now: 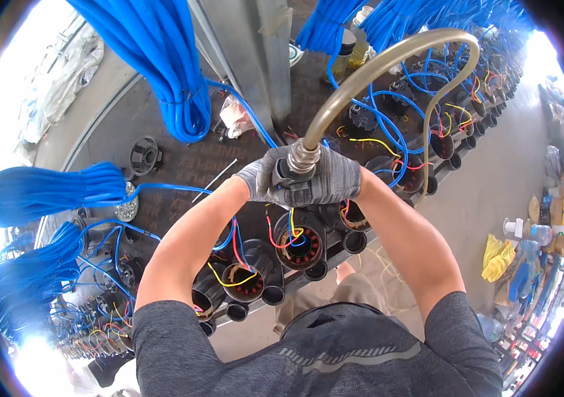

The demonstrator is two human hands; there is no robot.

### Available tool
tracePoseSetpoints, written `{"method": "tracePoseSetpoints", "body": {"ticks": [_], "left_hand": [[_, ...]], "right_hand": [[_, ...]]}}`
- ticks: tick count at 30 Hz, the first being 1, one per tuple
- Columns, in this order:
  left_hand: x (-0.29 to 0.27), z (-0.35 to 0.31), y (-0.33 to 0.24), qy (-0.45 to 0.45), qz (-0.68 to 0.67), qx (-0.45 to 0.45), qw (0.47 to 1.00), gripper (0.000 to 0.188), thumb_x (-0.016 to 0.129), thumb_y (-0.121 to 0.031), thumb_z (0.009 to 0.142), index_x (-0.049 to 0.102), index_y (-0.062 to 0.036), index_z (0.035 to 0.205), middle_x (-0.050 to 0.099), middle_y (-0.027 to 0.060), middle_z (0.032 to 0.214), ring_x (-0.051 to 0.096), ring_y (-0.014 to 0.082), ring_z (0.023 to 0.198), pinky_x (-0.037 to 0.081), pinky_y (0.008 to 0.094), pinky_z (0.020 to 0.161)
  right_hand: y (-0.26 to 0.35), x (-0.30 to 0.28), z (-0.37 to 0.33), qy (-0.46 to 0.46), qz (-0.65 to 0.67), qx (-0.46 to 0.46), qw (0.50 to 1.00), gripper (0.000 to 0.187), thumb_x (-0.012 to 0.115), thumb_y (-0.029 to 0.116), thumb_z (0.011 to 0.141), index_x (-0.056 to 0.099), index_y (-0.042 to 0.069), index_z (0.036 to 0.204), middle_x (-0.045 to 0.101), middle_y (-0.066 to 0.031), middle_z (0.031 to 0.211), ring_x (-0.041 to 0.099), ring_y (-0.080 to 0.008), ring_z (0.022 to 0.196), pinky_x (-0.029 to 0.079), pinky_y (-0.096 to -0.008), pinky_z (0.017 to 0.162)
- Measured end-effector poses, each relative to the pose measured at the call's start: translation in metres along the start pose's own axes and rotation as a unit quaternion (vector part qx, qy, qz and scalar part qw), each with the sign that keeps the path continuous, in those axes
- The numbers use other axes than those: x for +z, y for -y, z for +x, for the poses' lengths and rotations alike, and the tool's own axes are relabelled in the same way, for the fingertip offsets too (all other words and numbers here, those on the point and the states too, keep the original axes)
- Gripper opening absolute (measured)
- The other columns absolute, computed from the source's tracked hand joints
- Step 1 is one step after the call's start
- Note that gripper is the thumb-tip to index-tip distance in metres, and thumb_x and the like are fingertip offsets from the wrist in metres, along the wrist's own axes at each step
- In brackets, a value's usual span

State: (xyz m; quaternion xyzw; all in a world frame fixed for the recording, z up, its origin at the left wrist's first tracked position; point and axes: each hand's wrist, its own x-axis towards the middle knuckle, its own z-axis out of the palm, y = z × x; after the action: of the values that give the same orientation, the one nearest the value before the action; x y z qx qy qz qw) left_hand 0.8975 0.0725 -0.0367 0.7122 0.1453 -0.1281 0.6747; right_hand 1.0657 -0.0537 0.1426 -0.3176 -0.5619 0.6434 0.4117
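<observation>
Both gloved hands are wrapped around the same tool here: the left hand (265,177) and right hand (335,178) have their fingers clenched around a dark handpiece (293,178) with a metal coupling (303,155) on top, so it's a two-handed grip, probably to keep the thing steady against the pull of the hose. That translucent hose (388,56) loops up and away over the bench and curls back down on the right, which keeps it clear of the wiring below. The tool sits right above a black motor housing (300,241) with its copper windings showing and red, yellow and blue leads sticking out, so it looks aimed straight down into it. More of the same housings (242,278) line the front edge of the dark worktop (183,162), open ends facing up, I'd guess so each can be reached in turn. Fat bundles of blue cable (156,59) hang over the back and pile up on the left, out of the way of the hands. A yellow bag (497,258) lies on the floor off to the right.
</observation>
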Motion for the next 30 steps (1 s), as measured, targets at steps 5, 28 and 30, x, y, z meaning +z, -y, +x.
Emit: {"method": "tracePoseSetpoints", "body": {"ticks": [5, 28, 30], "left_hand": [[0.005, -0.048, -0.039, -0.13, -0.268, -0.089, 0.95, 0.034, 0.056, -0.03, 0.099, 0.059, -0.0091, 0.126, 0.066, 0.0092, 0.122, 0.065, 0.0208, 0.11, 0.059, 0.0418, 0.089], [0.045, -0.092, 0.029, -0.296, 0.266, -0.081, 0.914, 0.064, 0.078, -0.007, 0.079, 0.053, -0.0131, 0.138, 0.057, 0.0081, 0.138, 0.05, 0.0227, 0.127, 0.038, 0.0333, 0.112], [0.051, -0.094, 0.03, -0.324, 0.279, -0.078, 0.901, 0.054, 0.072, -0.005, 0.086, 0.053, -0.0138, 0.136, 0.059, 0.0044, 0.137, 0.05, 0.018, 0.126, 0.037, 0.03, 0.113]], "right_hand": [[-0.006, 0.029, 0.02, -0.01, 0.003, -0.048, 0.999, 0.041, 0.077, 0.001, 0.084, 0.065, 0.004, 0.123, 0.07, -0.0025, 0.113, 0.064, -0.0113, 0.102, 0.055, -0.0306, 0.093], [-0.042, 0.06, 0.046, -0.088, 0.163, -0.082, 0.979, 0.024, 0.064, 0.01, 0.089, 0.062, 0.003, 0.112, 0.066, -0.0089, 0.101, 0.064, -0.0228, 0.095, 0.055, -0.0355, 0.087], [-0.045, 0.057, 0.045, -0.055, 0.079, -0.11, 0.989, 0.027, 0.06, 0.016, 0.093, 0.06, 0.003, 0.116, 0.064, -0.0118, 0.107, 0.064, -0.0251, 0.103, 0.055, -0.0391, 0.091]]}}
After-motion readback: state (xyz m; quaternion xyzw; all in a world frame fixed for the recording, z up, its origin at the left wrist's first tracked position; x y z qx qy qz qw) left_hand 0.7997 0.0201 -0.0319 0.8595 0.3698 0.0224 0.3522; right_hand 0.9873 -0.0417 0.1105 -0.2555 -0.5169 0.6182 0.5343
